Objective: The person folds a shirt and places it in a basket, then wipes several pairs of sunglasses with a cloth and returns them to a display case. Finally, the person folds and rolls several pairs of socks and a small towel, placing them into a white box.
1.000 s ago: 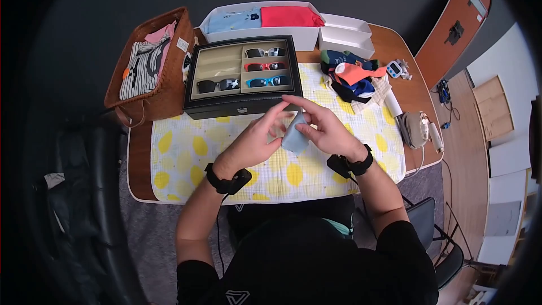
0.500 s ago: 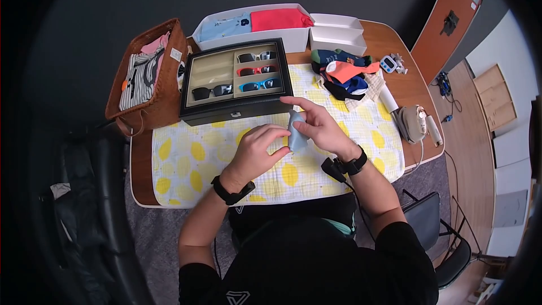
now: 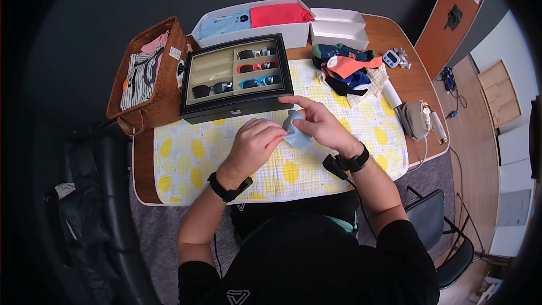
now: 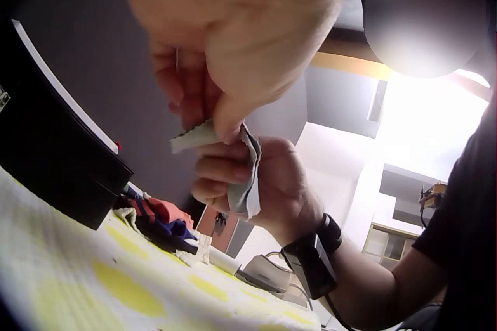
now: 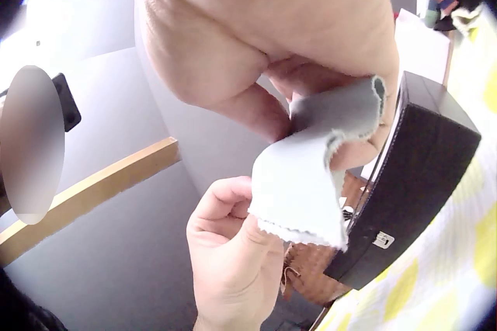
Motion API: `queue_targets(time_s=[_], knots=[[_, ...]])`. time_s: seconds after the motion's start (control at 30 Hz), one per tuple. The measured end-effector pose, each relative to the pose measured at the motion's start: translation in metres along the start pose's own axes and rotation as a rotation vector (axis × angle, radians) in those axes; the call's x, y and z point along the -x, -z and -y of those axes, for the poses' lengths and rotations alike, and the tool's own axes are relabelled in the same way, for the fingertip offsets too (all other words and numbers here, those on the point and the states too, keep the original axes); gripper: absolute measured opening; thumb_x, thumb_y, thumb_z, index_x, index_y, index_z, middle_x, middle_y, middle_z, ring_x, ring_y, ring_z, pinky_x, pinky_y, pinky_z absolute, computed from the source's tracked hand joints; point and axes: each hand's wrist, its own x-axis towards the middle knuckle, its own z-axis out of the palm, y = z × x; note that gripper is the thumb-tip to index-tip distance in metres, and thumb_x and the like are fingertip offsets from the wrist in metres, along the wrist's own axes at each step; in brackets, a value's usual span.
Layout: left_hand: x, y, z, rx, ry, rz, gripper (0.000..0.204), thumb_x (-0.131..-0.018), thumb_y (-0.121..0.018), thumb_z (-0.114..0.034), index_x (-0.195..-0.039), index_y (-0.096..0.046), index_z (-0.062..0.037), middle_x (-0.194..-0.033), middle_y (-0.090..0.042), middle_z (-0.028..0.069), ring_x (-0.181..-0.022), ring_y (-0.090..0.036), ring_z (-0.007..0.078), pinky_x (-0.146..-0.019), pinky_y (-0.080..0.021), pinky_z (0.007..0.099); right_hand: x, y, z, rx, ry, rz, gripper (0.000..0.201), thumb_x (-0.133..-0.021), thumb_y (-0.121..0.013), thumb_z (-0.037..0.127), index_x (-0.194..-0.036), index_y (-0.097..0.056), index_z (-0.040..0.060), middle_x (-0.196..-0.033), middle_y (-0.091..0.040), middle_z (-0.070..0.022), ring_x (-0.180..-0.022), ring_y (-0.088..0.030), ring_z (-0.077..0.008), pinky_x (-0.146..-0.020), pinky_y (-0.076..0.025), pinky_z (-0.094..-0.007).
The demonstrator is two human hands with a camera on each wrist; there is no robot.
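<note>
A small pale blue lens cloth [image 3: 297,138] with zigzag-cut edges is held folded in the air, just in front of the glasses case [image 3: 206,114]. My right hand [image 3: 327,128] pinches it under the thumb, index finger stretched out toward the case. From the left, my left hand [image 3: 251,144] pinches the cloth's near edge between thumb and fingers. The right wrist view shows the cloth [image 5: 299,183] bent over the right fingers, partly hiding them. Inside the case lie several sunglasses, among them a red-framed pair [image 3: 257,66] and a blue-framed pair [image 3: 259,82].
Under the hands spreads a lemon-patterned cloth [image 3: 226,166]. A wicker basket [image 3: 166,82] of clothes stands at left, white boxes [image 3: 339,39] behind. To the right are a pile of socks [image 3: 350,70], a small timer [image 3: 390,58], a white roll [image 3: 391,95] and a beige pouch-like item [image 3: 415,118].
My left hand's fingers, spread apart at first, have closed on the cloth's edge. The cloth has tilted and folded over in my right hand, which has stayed nearly in place.
</note>
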Motion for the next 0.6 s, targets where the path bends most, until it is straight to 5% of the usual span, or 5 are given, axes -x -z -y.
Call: queue_targets(time_s=[0.2, 0.27, 0.3, 0.47, 0.6], knots=[[-0.015, 0.016, -0.005, -0.03, 0.016, 0.118, 0.01, -0.078, -0.075, 0.0, -0.087, -0.07, -0.0015, -0.085, -0.067, 0.0098, -0.08, -0.065, 0.0306, -0.073, -0.052, 0.0407, 0.003, -0.001, -0.019, 0.4, -0.079, -0.135, 0.05, -0.093, -0.061, -0.003, -0.141, -0.05, 0.0014, -0.095, -0.066, -0.0047, -0.086, -0.064, -0.0117, -0.077, -0.05, -0.0251], [-0.017, 0.018, -0.003, -0.097, 0.077, 0.156, 0.009, -0.08, -0.074, -0.002, -0.089, -0.072, -0.0019, -0.083, -0.066, 0.0102, -0.077, -0.065, 0.0303, -0.073, -0.052, 0.0417, 0.011, -0.018, -0.007, 0.699, 0.175, -0.362, 0.039, -0.09, -0.067, 0.001, -0.128, -0.059, -0.0012, -0.099, -0.067, -0.0115, -0.088, -0.067, -0.0221, -0.078, -0.052, -0.0304], [-0.017, 0.017, -0.002, -0.099, 0.075, 0.161, 0.009, -0.08, -0.074, -0.002, -0.089, -0.072, -0.0019, -0.083, -0.066, 0.0102, -0.077, -0.065, 0.0303, -0.073, -0.052, 0.0417, 0.01, -0.021, -0.016, 0.68, 0.342, -0.426, 0.026, -0.084, -0.073, 0.006, -0.108, -0.066, -0.0016, -0.095, -0.067, -0.0179, -0.089, -0.066, -0.0364, -0.078, -0.053, -0.0415], [-0.019, 0.013, -0.003, -0.012, 0.33, 0.142, 0.01, -0.082, -0.071, -0.001, -0.093, -0.072, 0.0001, -0.08, -0.066, 0.0117, -0.073, -0.067, 0.0269, -0.068, -0.053, 0.0361, 0.022, -0.038, -0.013, 0.781, 0.394, -0.384, 0.026, -0.081, -0.077, 0.013, -0.099, -0.067, -0.0022, -0.094, -0.068, -0.0186, -0.089, -0.066, -0.0385, -0.079, -0.053, -0.0435], [-0.022, 0.013, -0.007, -0.01, 0.334, 0.154, 0.011, -0.082, -0.071, -0.001, -0.093, -0.072, 0.0003, -0.079, -0.065, 0.0117, -0.072, -0.067, 0.0253, -0.066, -0.053, 0.0341, 0.02, -0.041, -0.026, 0.769, 0.348, -0.379, 0.026, -0.082, -0.076, 0.013, -0.1, -0.067, -0.0029, -0.094, -0.069, -0.0201, -0.086, -0.067, -0.04, -0.078, -0.054, -0.045]])
